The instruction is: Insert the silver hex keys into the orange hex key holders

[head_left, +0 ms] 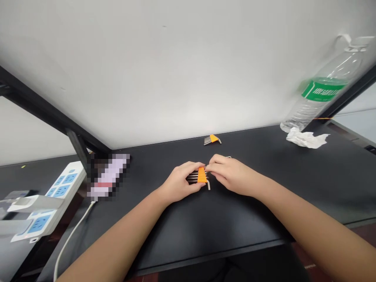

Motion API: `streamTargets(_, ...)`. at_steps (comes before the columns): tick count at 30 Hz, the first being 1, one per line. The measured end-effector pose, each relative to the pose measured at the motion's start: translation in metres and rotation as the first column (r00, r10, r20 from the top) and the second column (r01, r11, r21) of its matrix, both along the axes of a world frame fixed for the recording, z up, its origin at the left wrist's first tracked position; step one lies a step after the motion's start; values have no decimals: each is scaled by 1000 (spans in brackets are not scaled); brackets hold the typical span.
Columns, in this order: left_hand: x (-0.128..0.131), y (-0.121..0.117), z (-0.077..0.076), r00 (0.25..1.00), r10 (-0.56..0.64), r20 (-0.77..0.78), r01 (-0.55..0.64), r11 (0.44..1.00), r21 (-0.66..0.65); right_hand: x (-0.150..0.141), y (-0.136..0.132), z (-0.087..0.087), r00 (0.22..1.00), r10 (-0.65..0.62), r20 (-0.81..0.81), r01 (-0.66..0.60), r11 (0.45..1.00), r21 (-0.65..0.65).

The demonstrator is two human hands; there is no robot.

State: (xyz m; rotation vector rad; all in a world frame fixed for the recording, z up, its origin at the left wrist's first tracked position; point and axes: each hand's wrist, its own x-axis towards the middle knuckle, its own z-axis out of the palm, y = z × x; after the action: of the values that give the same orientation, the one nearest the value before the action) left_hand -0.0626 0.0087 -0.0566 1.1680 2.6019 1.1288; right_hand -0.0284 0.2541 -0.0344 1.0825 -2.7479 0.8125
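Note:
An orange hex key holder point(201, 175) with several metal hex keys point(193, 177) lies in my left hand point(179, 182), just above or on the black table. My left thumb and fingers grip the holder from both sides. One key's bent end point(208, 185) points toward me at the right of the holder. My right hand point(227, 174) is closed in a pinch against the holder's right side, on what looks like a hex key, mostly hidden by the fingers. A bent metal end point(228, 157) shows behind that hand; whether it belongs to the pinched key, I cannot tell.
Near the wall on the black table point(164, 156) lies a second orange hex key set point(212, 139). A large clear bottle point(323, 90) and a crumpled tissue point(307, 138) are at the right. Leftward are a blurred-out object point(110, 176), a white cable point(69, 239) and a power strip point(58, 199).

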Motion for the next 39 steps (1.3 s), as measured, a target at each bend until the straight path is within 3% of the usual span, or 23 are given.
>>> streamTargets(6,3,5,4,999,-47,-3,47,999,8,1,-11,-5,996,65,59,-53,980,-190)
streamTargets(9,3,5,4,999,-49,-2,49,999,7,0,-12,-3,997,38,67,-23,978,-205)
streamTargets(14,1,1,0,999,-26,-29,25,999,-33,-13,19,2,985,-172,-30,173,985,28)
streamTargets(17,0,-1,-2,999,-6,-31,5,999,-51,-24,41,-1,954,-298,-22,293,921,258)
streamTargets(20,-1,-3,-4,1000,3,-19,-4,998,-60,-33,49,-8,937,-347,48,306,877,370)
streamTargets(26,0,-2,-4,1000,4,-18,-6,997,-71,-34,37,-12,909,-408,83,336,837,431)
streamTargets(39,0,-2,-3,1000,4,-17,-5,997,-80,-37,35,-14,867,-485,117,410,826,387)
